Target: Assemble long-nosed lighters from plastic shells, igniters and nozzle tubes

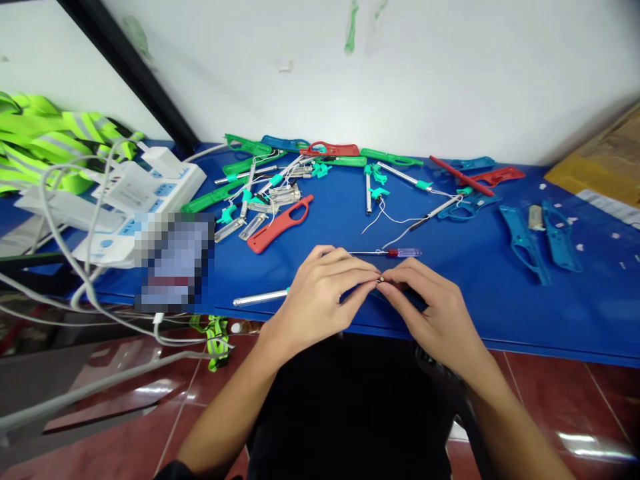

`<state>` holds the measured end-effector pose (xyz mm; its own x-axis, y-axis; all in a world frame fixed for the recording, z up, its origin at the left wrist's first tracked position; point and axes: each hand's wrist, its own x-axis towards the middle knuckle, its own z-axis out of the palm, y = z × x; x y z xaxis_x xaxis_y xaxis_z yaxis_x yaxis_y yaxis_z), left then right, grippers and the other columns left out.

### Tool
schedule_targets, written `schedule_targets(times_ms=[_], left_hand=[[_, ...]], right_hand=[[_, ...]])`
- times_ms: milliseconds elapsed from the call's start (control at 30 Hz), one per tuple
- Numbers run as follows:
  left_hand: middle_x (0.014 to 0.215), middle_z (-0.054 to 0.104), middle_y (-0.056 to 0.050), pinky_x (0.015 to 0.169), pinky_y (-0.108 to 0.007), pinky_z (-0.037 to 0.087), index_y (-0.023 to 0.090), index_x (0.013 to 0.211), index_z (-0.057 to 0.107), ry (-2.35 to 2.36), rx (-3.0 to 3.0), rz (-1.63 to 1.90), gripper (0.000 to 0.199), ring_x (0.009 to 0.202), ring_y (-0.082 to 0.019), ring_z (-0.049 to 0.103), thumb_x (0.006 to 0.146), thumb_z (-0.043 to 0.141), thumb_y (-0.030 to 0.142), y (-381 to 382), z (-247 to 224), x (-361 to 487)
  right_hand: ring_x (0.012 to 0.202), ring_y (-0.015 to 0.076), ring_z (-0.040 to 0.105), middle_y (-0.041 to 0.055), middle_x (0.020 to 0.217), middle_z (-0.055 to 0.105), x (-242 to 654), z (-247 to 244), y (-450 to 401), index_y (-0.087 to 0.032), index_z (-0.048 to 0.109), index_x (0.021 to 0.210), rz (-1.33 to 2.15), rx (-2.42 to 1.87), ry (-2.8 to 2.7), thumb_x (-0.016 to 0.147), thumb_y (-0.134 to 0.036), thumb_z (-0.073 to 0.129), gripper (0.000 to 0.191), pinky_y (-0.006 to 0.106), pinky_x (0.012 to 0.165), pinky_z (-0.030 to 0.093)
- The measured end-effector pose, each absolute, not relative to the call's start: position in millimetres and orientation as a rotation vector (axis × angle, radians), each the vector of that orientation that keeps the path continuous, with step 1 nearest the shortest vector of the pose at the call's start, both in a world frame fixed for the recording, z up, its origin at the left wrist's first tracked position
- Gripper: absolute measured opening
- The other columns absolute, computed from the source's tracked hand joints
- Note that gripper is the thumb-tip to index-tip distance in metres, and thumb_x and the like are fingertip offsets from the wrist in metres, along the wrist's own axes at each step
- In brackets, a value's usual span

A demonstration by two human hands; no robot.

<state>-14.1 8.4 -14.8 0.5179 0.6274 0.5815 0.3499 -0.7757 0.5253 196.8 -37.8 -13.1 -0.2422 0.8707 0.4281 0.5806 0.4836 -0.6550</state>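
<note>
My left hand [325,290] and my right hand [440,310] meet at the table's front edge. Their fingertips pinch a tiny dark-and-light part [381,280], too small to name. Just beyond them lies a small screwdriver [405,253] with a purple and red handle. A silver lighter tube [260,297] sticks out from behind my left hand, its right end hidden. Left of my hands is a red lighter shell half [280,225]. A lighter tube with white wires [435,212] rests beyond my right hand.
On the blue table [330,223] are piled lighter shells, clear fuel tanks [284,195] and wired tubes. Blue shell halves [525,243] lie right, near a cardboard box [600,160]. At left are a power strip [175,183], a phone [175,263], cables and reflective straps [45,137].
</note>
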Motion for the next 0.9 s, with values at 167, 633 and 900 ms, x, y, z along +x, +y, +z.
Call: schedule_targets(times_ms=[167,633,900], left_hand=[[0.111,0.086,-0.001,0.096,-0.042,0.047,0.02,0.107,0.078,0.773,2.458,1.12,0.012,0.096,-0.018,0.076,0.106,0.067,0.013,7.3,-12.9,-15.5],[0.108,0.087,0.002,0.096,-0.041,0.045,0.022,0.1,0.08,0.776,2.446,1.118,0.005,0.095,-0.018,0.077,0.103,0.077,0.021,10.3,-16.6,-17.2],[0.105,0.087,0.002,0.095,-0.04,0.045,0.022,0.099,0.079,0.794,2.41,1.119,0.003,0.094,-0.017,0.077,0.101,0.08,0.023,10.1,-16.2,-16.3]], right_hand=[[0.09,0.0164,0.067,0.0023,0.097,0.07,197.4,-13.1,-37.6,-0.022,0.071,0.107,0.498,-1.202,-1.925,0.108,-0.02,0.066,0.005,0.029,0.082,0.054],[0.102,0.0165,0.071,0.004,0.112,0.074,200.0,-12.2,-39.7,-0.027,0.072,0.135,0.441,-1.234,-1.795,0.112,-0.019,0.057,0.029,0.031,0.09,0.058],[0.105,0.0161,0.078,0.0008,0.115,0.081,199.1,-16.2,-42.3,-0.03,0.071,0.13,0.464,-1.248,-1.725,0.11,-0.018,0.063,0.024,0.031,0.097,0.061]])
